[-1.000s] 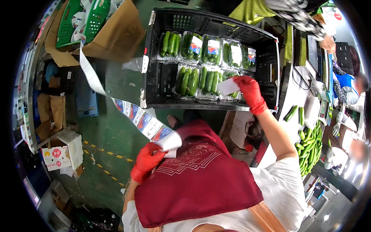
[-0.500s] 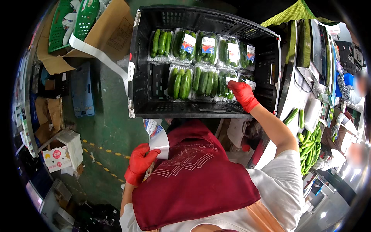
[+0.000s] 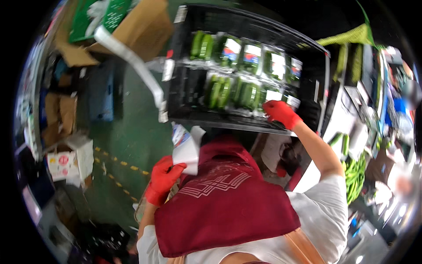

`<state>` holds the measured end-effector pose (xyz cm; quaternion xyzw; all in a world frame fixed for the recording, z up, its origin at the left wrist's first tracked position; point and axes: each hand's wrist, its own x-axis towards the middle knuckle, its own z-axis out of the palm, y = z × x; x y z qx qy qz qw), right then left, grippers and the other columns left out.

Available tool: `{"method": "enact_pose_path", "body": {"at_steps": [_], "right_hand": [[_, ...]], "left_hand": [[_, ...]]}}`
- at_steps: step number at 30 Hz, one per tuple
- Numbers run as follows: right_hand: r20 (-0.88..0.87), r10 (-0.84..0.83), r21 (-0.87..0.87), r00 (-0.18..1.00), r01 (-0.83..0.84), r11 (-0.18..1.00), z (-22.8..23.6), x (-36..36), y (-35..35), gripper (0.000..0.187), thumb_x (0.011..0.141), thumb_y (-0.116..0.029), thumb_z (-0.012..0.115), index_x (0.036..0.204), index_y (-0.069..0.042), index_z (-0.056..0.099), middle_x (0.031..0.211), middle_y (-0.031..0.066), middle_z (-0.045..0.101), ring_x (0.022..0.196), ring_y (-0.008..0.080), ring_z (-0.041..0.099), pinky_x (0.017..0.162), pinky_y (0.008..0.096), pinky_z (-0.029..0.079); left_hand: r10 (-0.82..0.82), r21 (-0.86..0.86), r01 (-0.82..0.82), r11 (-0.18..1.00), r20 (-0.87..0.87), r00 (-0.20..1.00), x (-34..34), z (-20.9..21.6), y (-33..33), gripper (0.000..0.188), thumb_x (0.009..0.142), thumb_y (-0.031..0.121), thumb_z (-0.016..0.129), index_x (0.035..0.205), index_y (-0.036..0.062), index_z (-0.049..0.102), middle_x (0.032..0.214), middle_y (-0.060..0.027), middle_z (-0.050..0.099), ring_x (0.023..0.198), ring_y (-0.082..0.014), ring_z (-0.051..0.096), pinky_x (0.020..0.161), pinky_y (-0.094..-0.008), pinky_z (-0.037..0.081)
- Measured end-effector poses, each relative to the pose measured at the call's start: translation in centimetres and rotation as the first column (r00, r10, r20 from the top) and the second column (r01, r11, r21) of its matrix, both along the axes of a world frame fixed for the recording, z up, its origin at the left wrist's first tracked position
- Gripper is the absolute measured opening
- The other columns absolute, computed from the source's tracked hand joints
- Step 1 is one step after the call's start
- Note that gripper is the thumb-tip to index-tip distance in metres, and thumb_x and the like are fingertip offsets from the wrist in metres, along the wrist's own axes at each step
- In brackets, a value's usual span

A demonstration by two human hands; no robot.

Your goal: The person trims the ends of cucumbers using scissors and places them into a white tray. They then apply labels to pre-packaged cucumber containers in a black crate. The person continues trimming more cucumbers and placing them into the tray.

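Observation:
My left hand point(image 3: 165, 178), in a red glove, pinches a curling strip of labels point(image 3: 186, 154) in front of my apron. The strip is white, with a blue and red printed label near its far end. My right hand point(image 3: 281, 113), also red-gloved, reaches over the near rim of a black crate point(image 3: 228, 122). Its bent fingers look loosely apart, with nothing visible in them. They are at a clear-wrapped pack of cucumbers bearing a white label point(image 3: 273, 95); blur hides whether they touch it. Two rows of cucumber packs point(image 3: 248, 94) lie inside; some carry labels.
A long white strip point(image 3: 132, 61) hangs from a cardboard box point(image 3: 147, 33) at the left. On the right, loose cucumbers point(image 3: 355, 174) are piled on a white table beside a plastic roll point(image 3: 358, 140). Other people are farther right.
The view has shifted, moving the crate right in the picture. My right hand has drawn slightly back from the label. My left hand still holds the label strip, now more upright.

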<state>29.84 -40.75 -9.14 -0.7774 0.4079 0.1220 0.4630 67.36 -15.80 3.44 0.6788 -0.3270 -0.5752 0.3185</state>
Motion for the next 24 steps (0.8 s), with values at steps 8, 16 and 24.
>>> {"method": "enact_pose_path", "body": {"at_steps": [8, 16, 24], "right_hand": [[-0.267, -0.477, 0.962, 0.837, 0.200, -0.188, 11.3, 22.9, 12.5, 0.059, 0.089, -0.054, 0.059, 0.107, 0.002, 0.064, 0.106, 0.0172, 0.066, 0.099, 0.0247, 0.063, 0.091, 0.0368, 0.049], [0.113, -0.629, 0.959, 0.769, 0.083, 0.273, 10.8, 32.6, 17.9, 0.029, 0.092, -0.015, 0.062, 0.116, 0.000, 0.061, 0.114, 0.0112, 0.066, 0.098, 0.0191, 0.064, 0.085, 0.0334, 0.053], [0.412, -0.567, 0.585, 0.713, 0.270, 0.765, 12.3, 31.4, 18.6, 0.034, 0.087, -0.018, 0.069, 0.114, 0.001, 0.063, 0.105, 0.0104, 0.068, 0.095, 0.0184, 0.064, 0.087, 0.0304, 0.048]], "left_hand": [[-0.097, -0.347, 0.083, 0.934, -0.023, 0.995, 2.8, 1.8, 6.4, 0.015, 0.081, 0.006, 0.069, 0.095, 0.0086, 0.072, 0.100, -0.0096, 0.066, 0.096, -0.0252, 0.059, 0.083, -0.0351, 0.046], [0.085, -0.180, -0.111, 0.977, -0.148, 0.985, 5.8, -1.3, 13.0, 0.073, 0.077, 0.029, 0.076, 0.138, 0.0076, 0.044, 0.134, -0.0129, 0.053, 0.124, -0.0253, 0.049, 0.106, -0.0386, 0.034], [0.444, -0.143, -0.506, 0.851, -0.319, 0.837, 3.9, -0.6, 11.2, 0.018, 0.088, 0.009, 0.066, 0.105, 0.0046, 0.070, 0.101, -0.0036, 0.068, 0.093, -0.0134, 0.062, 0.082, -0.0279, 0.049]]}}
